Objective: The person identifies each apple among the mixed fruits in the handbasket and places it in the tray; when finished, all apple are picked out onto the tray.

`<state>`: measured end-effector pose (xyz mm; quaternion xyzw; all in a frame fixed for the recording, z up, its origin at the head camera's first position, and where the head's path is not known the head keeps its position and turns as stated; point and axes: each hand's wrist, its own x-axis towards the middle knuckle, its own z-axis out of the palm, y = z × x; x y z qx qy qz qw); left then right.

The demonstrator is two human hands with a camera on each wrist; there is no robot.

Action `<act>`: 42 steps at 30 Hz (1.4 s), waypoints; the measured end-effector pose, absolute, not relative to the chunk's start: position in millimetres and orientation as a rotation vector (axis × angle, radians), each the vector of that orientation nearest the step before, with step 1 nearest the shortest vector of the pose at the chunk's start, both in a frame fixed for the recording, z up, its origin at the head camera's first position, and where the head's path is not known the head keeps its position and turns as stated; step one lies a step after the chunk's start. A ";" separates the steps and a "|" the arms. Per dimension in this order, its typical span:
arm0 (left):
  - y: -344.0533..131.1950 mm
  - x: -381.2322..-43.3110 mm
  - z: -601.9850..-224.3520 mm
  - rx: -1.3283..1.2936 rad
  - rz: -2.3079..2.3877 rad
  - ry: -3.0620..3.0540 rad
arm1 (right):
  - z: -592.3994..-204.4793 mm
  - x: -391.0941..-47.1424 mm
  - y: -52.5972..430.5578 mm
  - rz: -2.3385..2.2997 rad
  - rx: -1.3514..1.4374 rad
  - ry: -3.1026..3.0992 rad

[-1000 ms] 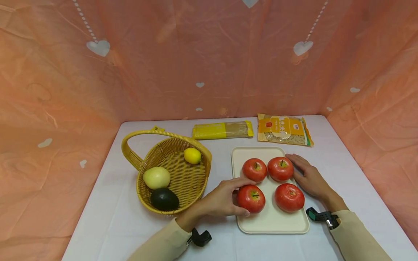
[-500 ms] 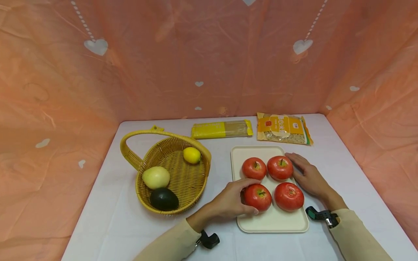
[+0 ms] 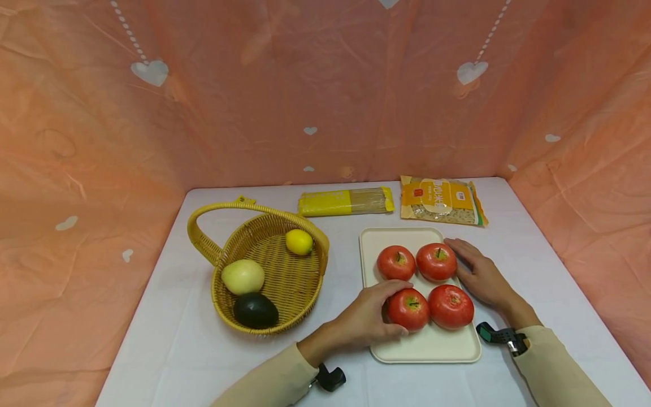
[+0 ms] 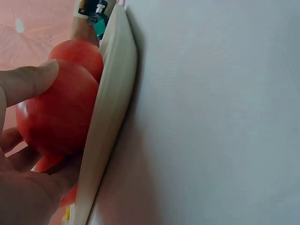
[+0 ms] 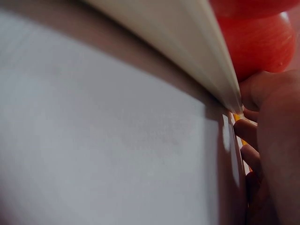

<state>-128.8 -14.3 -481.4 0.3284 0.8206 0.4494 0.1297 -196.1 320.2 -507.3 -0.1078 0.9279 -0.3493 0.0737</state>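
Observation:
On a cream tray point(image 3: 402, 353) sit several red apples. My left hand point(image 3: 367, 316) grips the front left apple point(image 3: 409, 310), thumb on the near side and fingers round the far side; the left wrist view shows the thumb on this apple point(image 4: 61, 112). It touches or nearly touches the front right apple point(image 3: 451, 307). Behind them are the back left apple point(image 3: 396, 262) and the back right apple point(image 3: 436, 262). My right hand point(image 3: 483, 277) lies against the tray's right edge, fingers extended beside the back right apple. In the right wrist view some fingertips are in shadow.
Left of the tray stands a wicker basket point(image 3: 290, 282) with a raised handle. Inside are a lemon point(image 3: 299, 242), a pale yellow-green fruit point(image 3: 243, 277) and a dark green avocado-like fruit point(image 3: 256, 310). Behind lie a yellow noodle packet point(image 3: 346, 202) and a grain bag point(image 3: 442, 202).
My left hand has moved the front left apple rightward across the tray, up beside the front right apple. My right hand has stayed at the tray's edge.

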 end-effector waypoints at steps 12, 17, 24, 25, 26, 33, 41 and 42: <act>-13.5 -123.5 -480.5 1.108 1.129 2.551 | -508.4 -197.8 318.4 -1.054 -0.339 2.795; -14.2 -120.3 -475.1 1.120 1.038 2.644 | -507.1 -198.0 317.7 -1.050 -0.338 2.795; -14.4 -120.8 -473.0 1.132 1.013 2.679 | -507.0 -199.6 316.5 -1.055 -0.348 2.796; -15.0 -120.3 -472.7 1.127 1.002 2.686 | -507.3 -199.9 316.2 -1.055 -0.347 2.794; -15.8 -119.5 -471.6 1.116 0.992 2.694 | -507.3 -200.3 315.9 -1.055 -0.343 2.789; -39.0 -107.2 -443.7 1.030 1.127 2.677 | -504.9 -199.9 315.8 -1.067 -0.301 2.758; -113.6 -95.4 -402.1 1.058 1.566 2.661 | -491.9 -196.0 326.2 -1.111 -0.341 2.793; -127.0 -94.3 -396.3 1.063 1.580 2.714 | -487.3 -195.9 327.9 -1.101 -0.360 2.823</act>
